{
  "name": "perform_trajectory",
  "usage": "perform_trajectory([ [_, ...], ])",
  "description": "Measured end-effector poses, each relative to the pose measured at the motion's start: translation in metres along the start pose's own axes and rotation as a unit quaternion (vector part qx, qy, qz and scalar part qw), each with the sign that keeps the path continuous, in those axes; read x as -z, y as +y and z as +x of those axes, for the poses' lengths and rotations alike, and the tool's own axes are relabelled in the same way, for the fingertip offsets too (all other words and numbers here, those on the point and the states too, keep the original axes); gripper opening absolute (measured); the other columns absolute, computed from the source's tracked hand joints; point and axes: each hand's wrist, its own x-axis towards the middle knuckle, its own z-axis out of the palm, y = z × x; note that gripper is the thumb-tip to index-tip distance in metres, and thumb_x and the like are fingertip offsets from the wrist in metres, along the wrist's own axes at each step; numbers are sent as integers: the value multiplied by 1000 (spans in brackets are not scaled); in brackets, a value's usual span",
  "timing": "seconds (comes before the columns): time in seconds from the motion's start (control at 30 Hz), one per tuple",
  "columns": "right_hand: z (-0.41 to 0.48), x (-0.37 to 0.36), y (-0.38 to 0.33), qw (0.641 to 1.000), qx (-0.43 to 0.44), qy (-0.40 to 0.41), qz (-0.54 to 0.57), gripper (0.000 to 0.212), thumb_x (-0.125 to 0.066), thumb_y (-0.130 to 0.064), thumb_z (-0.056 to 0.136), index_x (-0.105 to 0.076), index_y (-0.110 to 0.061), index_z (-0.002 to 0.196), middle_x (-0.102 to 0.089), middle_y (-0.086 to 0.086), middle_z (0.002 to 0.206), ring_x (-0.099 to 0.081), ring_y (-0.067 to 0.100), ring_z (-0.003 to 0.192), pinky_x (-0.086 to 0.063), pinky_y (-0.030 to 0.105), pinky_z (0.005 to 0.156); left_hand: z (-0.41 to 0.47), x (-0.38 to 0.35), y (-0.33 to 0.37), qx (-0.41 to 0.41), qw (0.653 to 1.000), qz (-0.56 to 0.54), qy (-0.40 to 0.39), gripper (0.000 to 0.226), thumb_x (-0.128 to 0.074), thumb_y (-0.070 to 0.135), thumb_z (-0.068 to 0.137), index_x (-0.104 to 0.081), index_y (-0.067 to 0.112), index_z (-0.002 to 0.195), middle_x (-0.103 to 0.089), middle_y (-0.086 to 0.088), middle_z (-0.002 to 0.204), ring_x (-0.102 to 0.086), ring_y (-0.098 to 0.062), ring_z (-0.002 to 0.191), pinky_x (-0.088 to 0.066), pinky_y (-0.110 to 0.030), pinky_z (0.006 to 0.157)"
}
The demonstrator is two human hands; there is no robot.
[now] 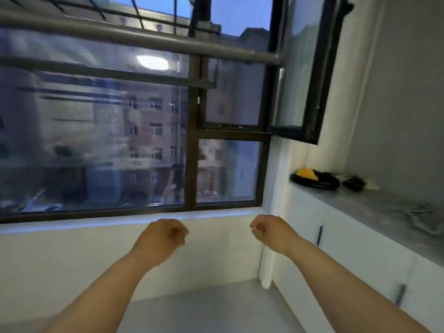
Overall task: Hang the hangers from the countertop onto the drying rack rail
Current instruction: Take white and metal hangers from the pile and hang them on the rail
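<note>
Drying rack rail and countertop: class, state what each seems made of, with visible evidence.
Drying rack rail: probably metal tubing with a matte grey finish; it looks round, smooth and evenly coloured. Countertop: stone or stone-effect laminate, grey with cloudy mottling and a slight sheen; the blur leaves it open.

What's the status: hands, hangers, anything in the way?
Left hand, right hand empty, fingers curled. Hangers on countertop, untouched. Rail overhead, nothing blocking it.
</note>
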Motion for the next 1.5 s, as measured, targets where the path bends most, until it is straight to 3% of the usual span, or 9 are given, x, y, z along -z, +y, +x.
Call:
perform_trajectory([
  [0.13, -53, 46, 104, 996, -88, 30, 4, 25, -48, -15, 94, -62, -7, 113, -63, 8, 117, -57, 20, 105, -36, 15, 74, 15, -101, 67, -56, 996, -16, -72, 13, -48, 20, 93, -60, 23, 89, -59, 3, 87, -55, -13, 85, -42, -19, 76],
  [0.3, -113, 93, 206, 977, -195, 82, -27, 28, -47, -18, 94, -60, -9, 117, -62, 6, 120, -57, 19, 109, -31, 13, 69, 31, -207, 143, -113, 974, -62, -186, 27, -51, 12, 91, -55, 30, 71, -57, 11, 77, -55, -12, 84, -35, -4, 64],
  [0.63, -166, 142, 359, 912, -375, 144, -82, 27, -46, -20, 95, -59, -15, 118, -62, 1, 121, -56, 17, 112, -39, 19, 80, 84, -372, 256, -188, 934, -67, -298, 35, -48, 13, 91, -49, 37, 66, -56, 16, 77, -55, -13, 87, -38, -17, 77],
  [0.77, -149, 160, 424, 890, -411, 178, -88, 29, -46, -19, 95, -57, -13, 121, -61, 3, 124, -55, 18, 115, -41, 21, 91, 121, -437, 294, -212, 922, -55, -321, 30, -48, 16, 92, -51, 36, 70, -60, 6, 92, -55, -11, 91, -38, -16, 79],
  [0.9, -120, 180, 488, 867, -443, 212, -84, 31, -44, -17, 95, -54, -9, 123, -56, 11, 125, -52, 25, 117, -40, 26, 95, 165, -495, 323, -223, 911, -28, -346, 20, -48, 18, 93, -66, 19, 101, -66, 1, 112, -59, -13, 102, -42, -17, 86],
  [1.23, -89, 178, 577, 859, -429, 192, -203, 51, -25, -39, 98, -36, -14, 141, -35, 5, 149, -33, 18, 137, -25, 27, 112, 254, -589, 394, -203, 939, -56, -271, 22, -50, 14, 90, -67, 9, 103, -67, -13, 113, -60, -28, 106, -45, -30, 88],
  [1.3, -86, 177, 582, 852, -429, 202, -220, 61, -21, -44, 96, -67, -7, 111, -66, 14, 116, -64, 28, 106, -52, 38, 88, 267, -604, 409, -188, 948, -51, -254, 25, -47, 16, 91, -63, 10, 109, -64, -14, 117, -58, -31, 108, -44, -31, 89],
  [1.37, -88, 173, 588, 837, -433, 229, -244, 71, -14, -47, 95, -77, -18, 79, -75, 2, 83, -73, 20, 72, -58, 30, 60, 279, -620, 424, -169, 952, -50, -252, 29, -47, 20, 92, -58, 7, 115, -61, -17, 120, -56, -32, 112, -44, -33, 90],
  [1.5, -85, 171, 594, 826, -422, 236, -289, 84, 2, -50, 95, -76, -24, 75, -75, -3, 80, -72, 14, 70, -57, 26, 57, 293, -647, 448, -106, 954, -15, -281, 51, -50, 39, 89, -42, 9, 130, -55, -17, 129, -49, -34, 121, -41, -36, 100],
])
